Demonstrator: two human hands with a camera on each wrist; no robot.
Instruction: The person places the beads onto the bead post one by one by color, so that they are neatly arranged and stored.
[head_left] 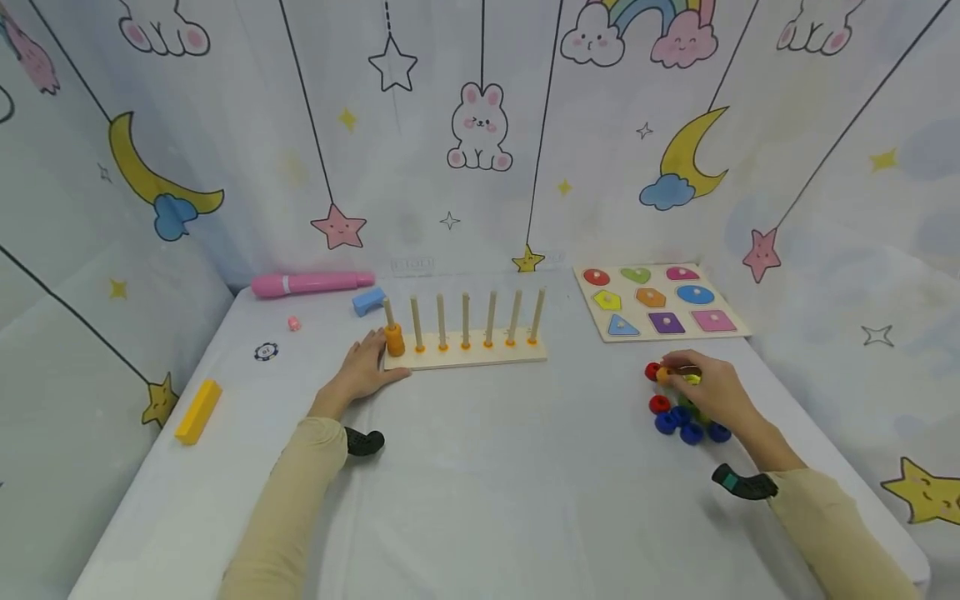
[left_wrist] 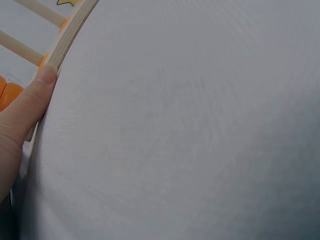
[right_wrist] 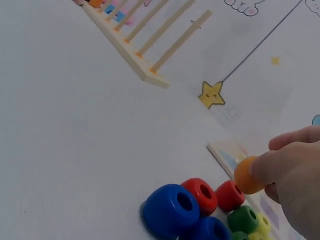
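Observation:
A wooden peg board (head_left: 480, 357) with a row of upright pegs stands mid-table, orange beads (head_left: 394, 340) stacked on its leftmost peg. My left hand (head_left: 365, 367) holds the board's left end. In the left wrist view the thumb (left_wrist: 37, 95) lies against its front edge; the other fingers are hidden there. On the right, my right hand (head_left: 708, 387) pinches an orange bead (right_wrist: 248, 175) between thumb and fingers, over a cluster of loose beads. Blue beads (right_wrist: 170, 211), red beads (right_wrist: 200, 195), a green bead (right_wrist: 243, 219) and yellow beads lie beneath it.
Behind the right hand lies a shape puzzle board (head_left: 611, 327). A pink pen-shaped toy (head_left: 315, 283), a blue block (head_left: 369, 301), a small pink piece (head_left: 294, 323), a round chip (head_left: 266, 352) and a yellow block (head_left: 198, 412) lie at the left. A patterned cloth (head_left: 420, 167) rises behind the table.

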